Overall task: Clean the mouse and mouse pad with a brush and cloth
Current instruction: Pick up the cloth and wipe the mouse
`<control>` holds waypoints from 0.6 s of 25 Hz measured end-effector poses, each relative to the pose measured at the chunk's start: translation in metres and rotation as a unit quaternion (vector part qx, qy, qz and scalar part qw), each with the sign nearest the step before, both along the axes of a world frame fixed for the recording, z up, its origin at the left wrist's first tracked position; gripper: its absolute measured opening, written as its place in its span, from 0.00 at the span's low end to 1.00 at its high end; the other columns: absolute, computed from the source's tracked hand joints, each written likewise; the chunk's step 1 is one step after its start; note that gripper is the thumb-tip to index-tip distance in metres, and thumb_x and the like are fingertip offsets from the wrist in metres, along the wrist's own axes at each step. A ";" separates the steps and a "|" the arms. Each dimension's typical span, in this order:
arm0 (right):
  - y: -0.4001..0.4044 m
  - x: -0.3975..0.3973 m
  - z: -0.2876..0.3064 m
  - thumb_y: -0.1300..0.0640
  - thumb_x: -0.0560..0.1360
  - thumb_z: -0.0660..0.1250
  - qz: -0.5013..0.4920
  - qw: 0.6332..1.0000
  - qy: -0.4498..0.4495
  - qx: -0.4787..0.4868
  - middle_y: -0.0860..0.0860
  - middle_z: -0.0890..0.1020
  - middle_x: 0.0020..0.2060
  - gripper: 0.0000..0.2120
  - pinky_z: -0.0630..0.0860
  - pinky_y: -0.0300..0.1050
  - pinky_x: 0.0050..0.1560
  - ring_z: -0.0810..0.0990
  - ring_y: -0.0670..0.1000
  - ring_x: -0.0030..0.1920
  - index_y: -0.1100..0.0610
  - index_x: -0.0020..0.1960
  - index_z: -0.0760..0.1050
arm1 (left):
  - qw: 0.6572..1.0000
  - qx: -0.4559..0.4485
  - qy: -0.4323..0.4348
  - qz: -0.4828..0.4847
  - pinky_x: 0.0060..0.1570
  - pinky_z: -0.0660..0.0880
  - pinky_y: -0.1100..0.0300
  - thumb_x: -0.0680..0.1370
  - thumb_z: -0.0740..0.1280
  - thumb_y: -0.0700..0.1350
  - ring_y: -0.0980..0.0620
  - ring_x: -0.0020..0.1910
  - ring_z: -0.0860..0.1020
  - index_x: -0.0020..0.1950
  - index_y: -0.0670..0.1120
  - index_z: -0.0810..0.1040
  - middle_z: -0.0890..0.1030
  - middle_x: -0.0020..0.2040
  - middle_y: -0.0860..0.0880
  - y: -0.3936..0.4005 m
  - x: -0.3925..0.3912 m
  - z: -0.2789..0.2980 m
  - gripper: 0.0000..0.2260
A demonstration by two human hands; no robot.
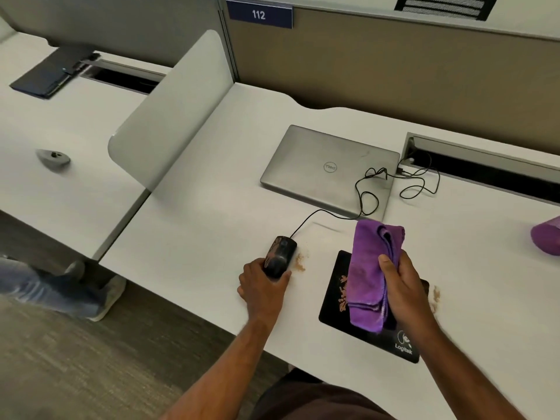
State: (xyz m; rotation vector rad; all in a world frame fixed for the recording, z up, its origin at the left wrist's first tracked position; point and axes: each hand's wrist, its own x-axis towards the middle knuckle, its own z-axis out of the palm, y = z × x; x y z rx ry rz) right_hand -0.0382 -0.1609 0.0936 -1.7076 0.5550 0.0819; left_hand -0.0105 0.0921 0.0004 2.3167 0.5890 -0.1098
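A black wired mouse point(280, 254) streaked with tan dirt sits on the white desk point(197, 262), and my left hand point(262, 286) grips its near end. My right hand point(401, 287) holds a folded purple cloth point(371, 274) upright over the black Logitek mouse pad point(336, 313). The pad carries tan smears along its left side. Tan crumbs point(300, 262) lie on the desk beside the mouse, and more point(435, 297) lie to the right of the pad. No brush is in view.
A shut grey Dell laptop point(330, 169) lies behind the pad, with the mouse cable point(368, 189) looped over its right corner toward a cable slot point(485, 165). A purple object point(547, 237) shows at the right edge. A person's leg and shoe point(75, 294) stand by the neighbouring desk.
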 end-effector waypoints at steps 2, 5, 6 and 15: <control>0.009 0.002 0.002 0.46 0.85 0.60 0.013 1.000 0.001 0.003 0.43 0.82 0.56 0.15 0.76 0.37 0.53 0.80 0.42 0.57 0.49 0.69 0.73 | 1.000 -0.015 -0.012 0.004 0.65 0.65 0.47 0.72 0.79 0.57 0.45 0.64 0.72 0.66 0.48 0.72 0.76 0.62 0.50 0.004 -0.001 -0.001 0.29; 0.019 0.008 0.004 0.48 0.85 0.60 0.035 0.999 -0.006 0.013 0.43 0.82 0.55 0.12 0.75 0.31 0.48 0.81 0.42 0.55 0.49 0.67 0.73 | 0.998 -0.052 -0.036 0.006 0.66 0.63 0.50 0.71 0.80 0.56 0.48 0.64 0.71 0.66 0.51 0.72 0.75 0.61 0.54 0.007 0.001 0.002 0.28; 0.021 0.011 0.006 0.49 0.85 0.60 0.048 0.999 -0.013 0.009 0.43 0.82 0.54 0.12 0.75 0.31 0.48 0.82 0.43 0.56 0.49 0.66 0.74 | 0.997 -0.070 -0.045 0.008 0.67 0.63 0.51 0.71 0.80 0.56 0.50 0.64 0.71 0.66 0.53 0.71 0.75 0.61 0.56 0.008 0.002 0.004 0.28; 0.067 0.052 0.044 0.52 0.86 0.60 0.248 0.937 -0.114 -0.219 0.44 0.82 0.48 0.13 0.73 0.34 0.40 0.80 0.41 0.45 0.50 0.69 0.71 | 0.976 -0.179 -0.122 0.011 0.67 0.70 0.53 0.71 0.81 0.48 0.56 0.65 0.70 0.69 0.59 0.71 0.76 0.65 0.58 0.012 0.018 0.031 0.31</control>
